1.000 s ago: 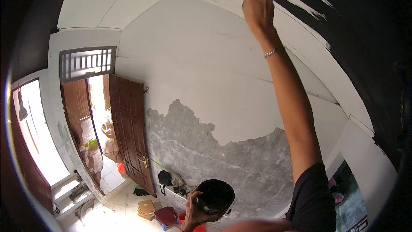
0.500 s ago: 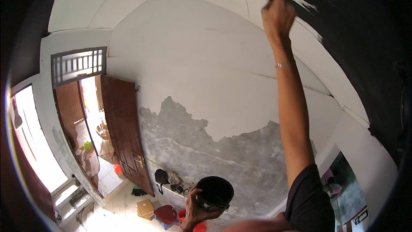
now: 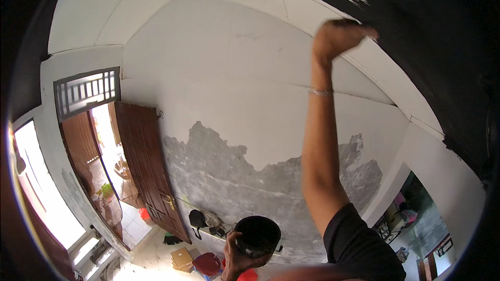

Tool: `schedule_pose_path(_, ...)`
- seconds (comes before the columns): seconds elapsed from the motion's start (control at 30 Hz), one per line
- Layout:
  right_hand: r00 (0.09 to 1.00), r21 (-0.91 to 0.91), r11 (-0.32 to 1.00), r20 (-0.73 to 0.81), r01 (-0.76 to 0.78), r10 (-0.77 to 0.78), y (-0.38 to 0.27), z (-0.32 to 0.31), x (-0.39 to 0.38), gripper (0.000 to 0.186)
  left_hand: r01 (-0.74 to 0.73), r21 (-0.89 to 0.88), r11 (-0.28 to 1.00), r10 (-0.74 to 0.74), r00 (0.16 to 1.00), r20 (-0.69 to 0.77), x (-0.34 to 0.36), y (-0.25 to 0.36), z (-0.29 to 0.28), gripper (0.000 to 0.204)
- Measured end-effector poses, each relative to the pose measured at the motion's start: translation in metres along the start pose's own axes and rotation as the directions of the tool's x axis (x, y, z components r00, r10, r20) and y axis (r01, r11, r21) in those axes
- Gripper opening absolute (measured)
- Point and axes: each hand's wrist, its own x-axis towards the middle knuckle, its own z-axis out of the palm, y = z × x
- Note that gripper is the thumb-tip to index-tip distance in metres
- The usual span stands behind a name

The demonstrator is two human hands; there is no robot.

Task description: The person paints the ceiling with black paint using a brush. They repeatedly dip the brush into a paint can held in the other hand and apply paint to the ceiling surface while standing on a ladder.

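My right hand [image 3: 341,37] now bends lower, its grip I cannot tell; my left hand [image 3: 235,260] still clasps the black pot [image 3: 259,222].

No lettering, numbers or signs can be read.

Pretty heavy fisheye: straight edges get bent and the corners are swallowed by black. The tall opening [image 3: 48,182] at left is totally blown out, and glare is splashed across the floor [image 3: 143,269]. The pale wall [image 3: 239,83] is lit softly, kinda greyish. The raised right hand [image 3: 336,40] is smeared by blur, though.
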Motion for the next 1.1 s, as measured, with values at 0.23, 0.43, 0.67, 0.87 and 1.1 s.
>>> schedule_pose_path(0.23, 0.962, 0.081, 0.995, 0.271, -0.066, 0.042, -0.075, 0.082, -0.042, 0.042, 0.091, -0.080, 0.993, -0.090, 0.996, 0.020, -0.010, -0.013, 0.003, 0.107)
schedule_pose_path(0.43, 0.895, -0.149, 0.967, 0.428, 0.207, -0.126, -0.047, 0.016, -0.033, 0.042, 0.069, -0.022, 0.997, -0.068, 0.997, 0.048, -0.006, -0.002, 0.001, 0.106)
schedule_pose_path(0.67, 0.896, -0.400, 0.840, 0.397, 0.366, -0.201, 0.017, -0.118, 0.066, 0.023, 0.027, -0.071, 0.997, -0.020, 0.995, 0.099, 0.009, 0.000, 0.013, 0.107)
schedule_pose_path(0.87, 0.981, -0.430, 0.896, 0.190, 0.108, -0.027, 0.012, -0.169, 0.030, 0.025, 0.030, -0.035, 0.999, -0.026, 0.994, 0.107, 0.005, -0.005, 0.015, 0.107)
schedule_pose_path(1.1, 0.970, -0.271, 0.933, 0.021, 0.238, -0.241, -0.010, -0.035, 0.003, 0.020, 0.087, -0.118, 0.989, -0.089, 0.996, -0.014, -0.002, 0.000, 0.007, 0.105)
